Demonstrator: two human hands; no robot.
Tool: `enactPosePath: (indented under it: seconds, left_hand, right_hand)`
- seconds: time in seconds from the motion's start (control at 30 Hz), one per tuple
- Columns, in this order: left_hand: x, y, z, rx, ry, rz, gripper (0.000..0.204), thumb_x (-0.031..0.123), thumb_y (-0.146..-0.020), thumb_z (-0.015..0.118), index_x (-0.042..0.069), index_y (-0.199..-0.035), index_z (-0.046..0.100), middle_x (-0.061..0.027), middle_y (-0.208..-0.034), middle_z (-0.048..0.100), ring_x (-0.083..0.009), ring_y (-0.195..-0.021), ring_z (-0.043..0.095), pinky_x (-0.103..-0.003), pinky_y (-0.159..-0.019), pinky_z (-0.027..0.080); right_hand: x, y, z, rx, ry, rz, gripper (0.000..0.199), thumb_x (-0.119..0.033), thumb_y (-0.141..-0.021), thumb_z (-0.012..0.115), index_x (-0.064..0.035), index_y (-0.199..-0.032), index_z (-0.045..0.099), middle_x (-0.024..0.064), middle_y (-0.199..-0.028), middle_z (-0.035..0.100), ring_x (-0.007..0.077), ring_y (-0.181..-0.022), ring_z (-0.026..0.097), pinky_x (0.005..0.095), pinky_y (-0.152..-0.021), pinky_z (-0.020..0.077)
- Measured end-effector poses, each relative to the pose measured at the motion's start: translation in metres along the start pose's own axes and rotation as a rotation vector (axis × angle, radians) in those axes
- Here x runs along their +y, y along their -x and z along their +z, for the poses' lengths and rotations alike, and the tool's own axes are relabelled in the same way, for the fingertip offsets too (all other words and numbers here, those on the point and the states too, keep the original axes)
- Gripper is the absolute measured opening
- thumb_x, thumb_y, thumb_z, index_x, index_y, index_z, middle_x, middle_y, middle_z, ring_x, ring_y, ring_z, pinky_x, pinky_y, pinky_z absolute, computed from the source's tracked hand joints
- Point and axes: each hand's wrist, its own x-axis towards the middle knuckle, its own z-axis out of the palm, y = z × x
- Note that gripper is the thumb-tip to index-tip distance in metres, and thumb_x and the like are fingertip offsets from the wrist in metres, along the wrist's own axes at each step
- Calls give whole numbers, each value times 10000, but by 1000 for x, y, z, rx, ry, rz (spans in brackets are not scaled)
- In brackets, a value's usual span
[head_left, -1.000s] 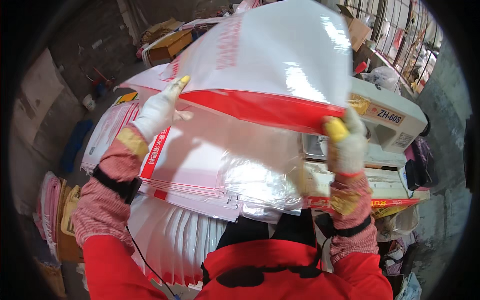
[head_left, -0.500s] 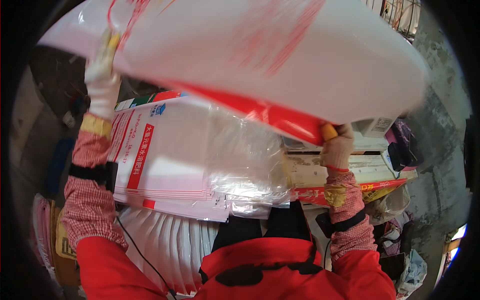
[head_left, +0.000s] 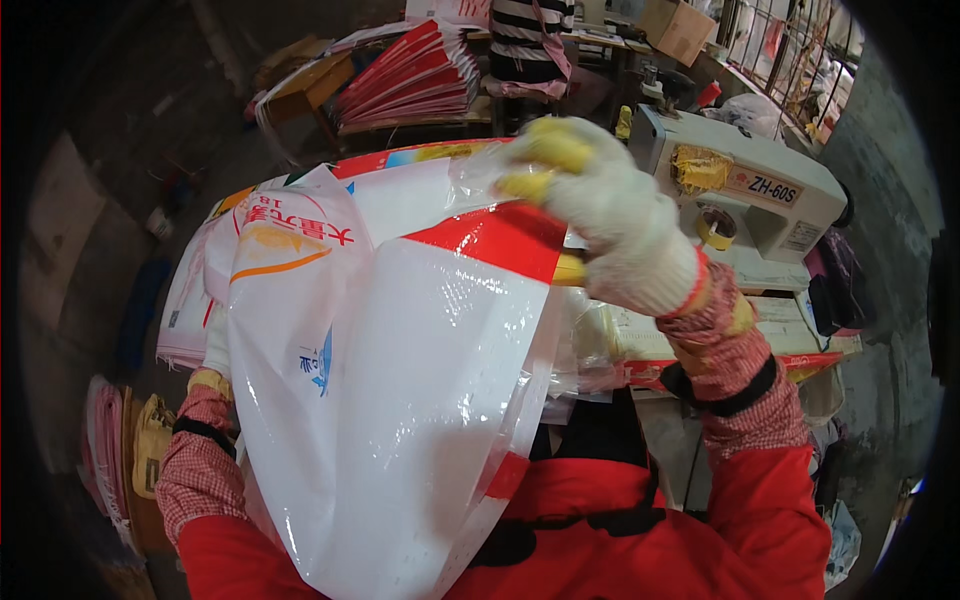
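Observation:
A large glossy white plastic bag (head_left: 440, 360) with a red band hangs in front of me, its lower end reaching down to my lap. My right hand (head_left: 615, 220), in a white knit glove with yellow fingertips, is closed on the bag's top edge by the red band. Some clear film shows at those fingertips. My left hand (head_left: 216, 345), also gloved, is mostly behind the bag's left side, so its fingers are hidden. Beneath the raised bag lies a stack of printed white bags (head_left: 188, 310), with clear plastic liners (head_left: 582, 345) to the right.
A white sewing machine (head_left: 740, 180) stands at the right, with a tape roll (head_left: 715, 230) against it. At the back are a pile of red-and-white bags (head_left: 415, 80), a person in a striped top (head_left: 515, 45) and a cardboard box (head_left: 675, 28). Folded sacks (head_left: 105, 435) stand at left.
The bag, spread high between both hands, has swung down in front of me. My left hand has dropped behind it; my right hand has risen and moved left, still gripping the bag.

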Motion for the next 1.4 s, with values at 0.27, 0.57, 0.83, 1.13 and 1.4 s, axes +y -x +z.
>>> enactPosePath:
  seconds: [0.27, 0.57, 0.83, 1.13, 1.4]
  left_hand:
    - [-46, 25, 21, -48, 217, -274, 456, 66, -822, 517, 71, -1278, 505, -175, -1183, 588, -372, -886, 598, -449, -790, 464]
    - [-28, 1, -6, -465, 632, -649, 361, 137, -916, 478, 41, -1257, 549, -122, -1040, 666, -188, -907, 605, -305, -795, 462]
    - [189, 77, -135, -179, 935, -353, 689, 117, -811, 643, -100, -1370, 305, -204, -1413, 395, -216, -1282, 414, -302, -1047, 323]
    - [341, 167, -75, 111, 1868, -994, 652, 405, -896, 596, -24, -1335, 376, -99, -1286, 502, -196, -1177, 487, -338, -1009, 381]
    - [321, 143, -104, 203, 1803, -954, 435, 211, -868, 597, -13, -1222, 483, -65, -1117, 587, -131, -984, 556, -285, -879, 439]
  right_hand:
    - [34, 52, 17, 78, -240, 769, 215, -195, -711, 734, -93, -885, 659, 85, -860, 641, 300, -817, 626, 379, -795, 502]
    - [40, 105, -2, -658, -564, 662, 599, -423, -787, 687, -62, -1243, 542, 139, -1040, 645, 206, -975, 606, 305, -860, 453]
    - [23, 90, 10, -670, -533, 640, 463, -313, -871, 648, -143, -1291, 553, 50, -1164, 627, 93, -975, 559, 234, -850, 446]
    - [-11, 175, 62, -488, -358, 712, 539, -270, -818, 634, -155, -1327, 499, 148, -1179, 599, 249, -969, 601, 313, -858, 460]
    - [-16, 148, 65, -440, -724, 948, 446, -47, -819, 580, -17, -1263, 551, 80, -1108, 638, 125, -855, 572, 246, -736, 459]
